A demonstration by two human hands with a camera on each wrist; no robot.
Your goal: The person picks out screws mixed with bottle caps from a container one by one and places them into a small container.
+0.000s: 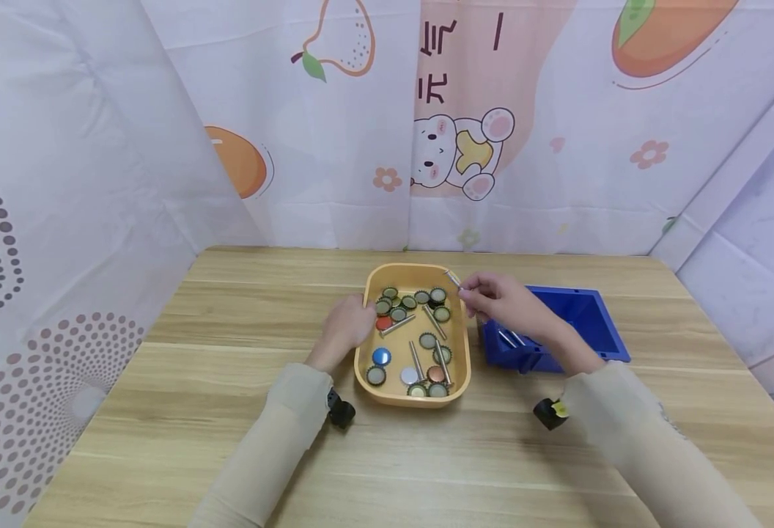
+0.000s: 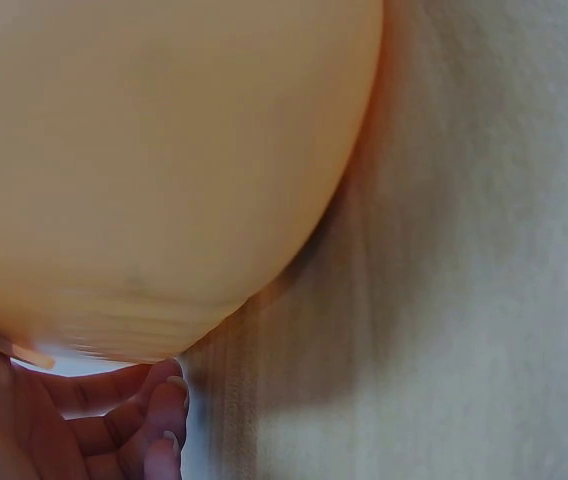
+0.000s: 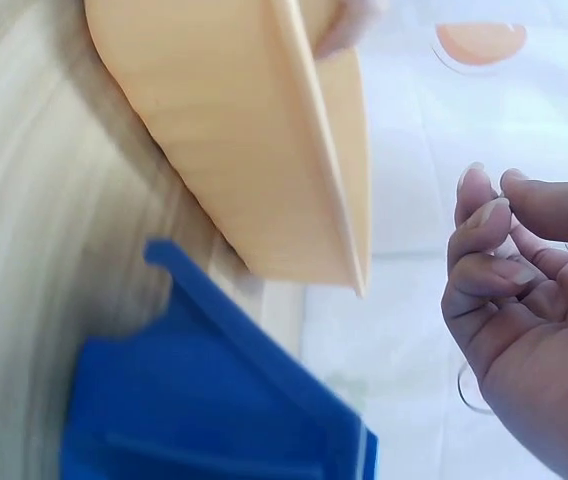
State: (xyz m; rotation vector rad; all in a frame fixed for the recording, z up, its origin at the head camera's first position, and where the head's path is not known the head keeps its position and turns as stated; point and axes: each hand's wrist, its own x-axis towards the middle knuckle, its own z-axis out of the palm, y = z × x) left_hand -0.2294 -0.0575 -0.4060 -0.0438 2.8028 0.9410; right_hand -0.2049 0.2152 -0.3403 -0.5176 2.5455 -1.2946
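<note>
My left hand (image 1: 350,320) grips the left rim of a yellow plastic tray (image 1: 413,401); in the left wrist view its curled fingers (image 2: 169,400) show below the tray wall. Inside the tray lie many bottle caps, among them a blue cap (image 1: 381,356) and a red cap (image 1: 383,323), with several long silver bolts (image 1: 416,361). Over the tray's right rim, my right hand (image 1: 502,301) pinches a silver bolt (image 1: 453,279) between thumb and fingertips. That bolt is mostly hidden in the right wrist view.
Just right of the tray stands a blue plastic bin (image 1: 598,330), partly behind the right forearm, with a few silver bolts (image 1: 507,338) in it. Both containers stand on a wooden table (image 1: 262,293). A printed curtain (image 1: 334,176) hangs behind and at the sides.
</note>
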